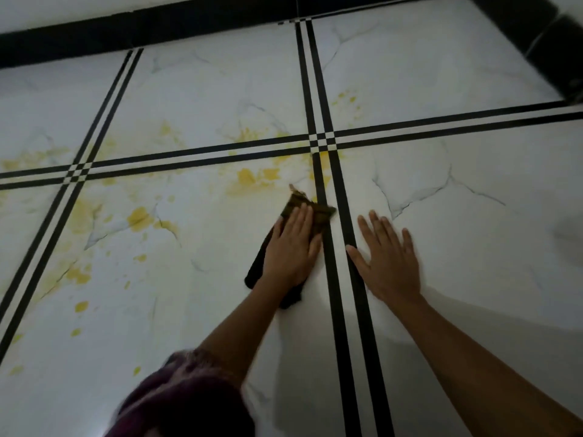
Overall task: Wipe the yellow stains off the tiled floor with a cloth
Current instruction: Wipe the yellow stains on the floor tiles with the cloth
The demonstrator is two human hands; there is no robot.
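Note:
My left hand [291, 247] lies flat on a dark cloth [320, 212], pressing it onto the white marble-patterned tiled floor [189, 310] just left of a pair of black stripes. The cloth sticks out beyond my fingertips and below my wrist. Yellow stains [252, 178] spread ahead of the cloth, and more yellow stains [140, 217] and small drops run to the left across two tiles. My right hand [389, 260] rests palm down on the tile to the right of the stripes, fingers spread, holding nothing.
Double black stripes [342, 294] divide the tiles and cross at a junction [323, 141]. A black skirting band [157, 29] runs along the far wall and a dark edge [555, 52] fills the upper right corner. A purple sleeve [189, 392] covers my left upper arm.

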